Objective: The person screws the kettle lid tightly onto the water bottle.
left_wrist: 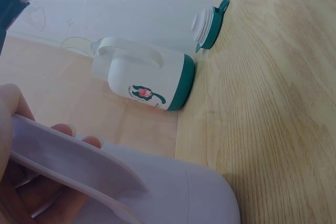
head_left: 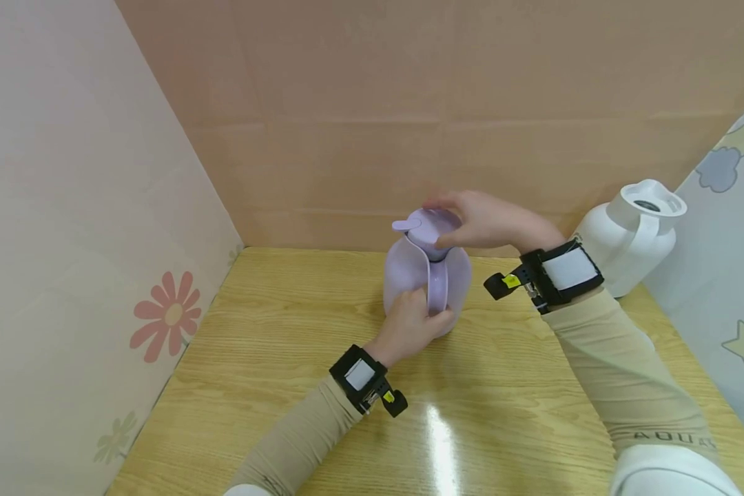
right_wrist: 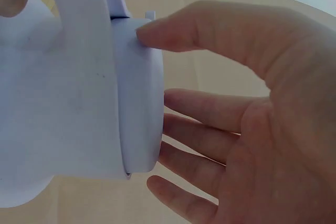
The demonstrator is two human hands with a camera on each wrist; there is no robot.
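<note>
A lilac jug [head_left: 409, 275] stands upright in the middle of the wooden table [head_left: 285, 331]. My left hand [head_left: 414, 322] grips its curved handle [left_wrist: 73, 166] low on the near side, fingers wrapped round it. From the right, my right hand [head_left: 455, 220] reaches over the top and holds the round lilac lid [head_left: 432, 224]. In the right wrist view the thumb and fingertips [right_wrist: 173, 98] pinch the lid's rim [right_wrist: 139, 103] from both sides. The lid sits on the jug's neck.
A white jug [head_left: 632, 234] with a green base [left_wrist: 184, 85] stands at the back right corner, its top uncovered. Its green and white lid [left_wrist: 210, 22] lies on the table beside it. Cardboard and patterned panels wall in the table on three sides.
</note>
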